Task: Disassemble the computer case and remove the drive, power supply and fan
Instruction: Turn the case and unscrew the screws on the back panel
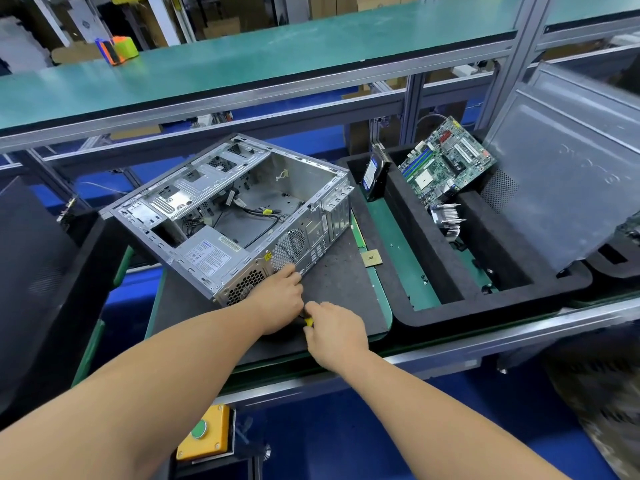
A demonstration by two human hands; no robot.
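Case [242, 209] at frame centre: stiff sheet steel, heavy with power supply [211, 254] inside; grip by frame rails. Left hand [280, 299] fingertips touch rear panel; right hand [332, 332] curls round yellow-handled tool [309, 322].

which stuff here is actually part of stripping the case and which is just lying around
Part of the job: computer case; power supply inside it; rear fan grille; yellow-handled tool between left hand and right hand.

Lying about: motherboard, hard drive, heatsink, loose chip, tape roll.
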